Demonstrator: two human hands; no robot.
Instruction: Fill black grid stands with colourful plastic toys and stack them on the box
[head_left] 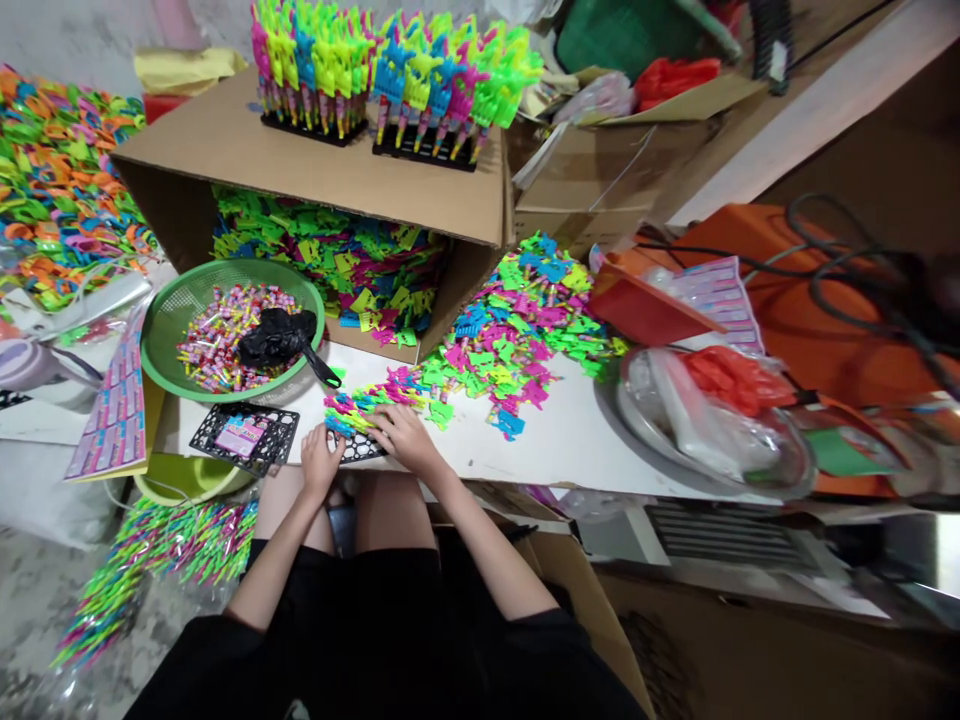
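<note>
A black perforated rack [361,448] lies at the table's front edge, with rows of bright plastic pieces [360,408] on and behind it. At its left end my left hand [321,460] touches the pieces, fingers bent; whether it grips one is too small to tell. My right hand [403,436] rests over the right end of the rows, its fingers spread on the pieces. Left of them, a second black rack [279,432] carries a pink printed card [241,436]. Behind it stands a green basket [154,350] of small pink and yellow tubes [217,330] and a black plastic bag [279,338].
An open cardboard box [315,178] full of coloured pieces stands behind, two filled racks on top. A loose pile [517,330] lies right of it. Farther right are a metal bowl [637,430] with plastic bags and an orange bin [652,305]. Bagged pieces [112,600] lie lower left.
</note>
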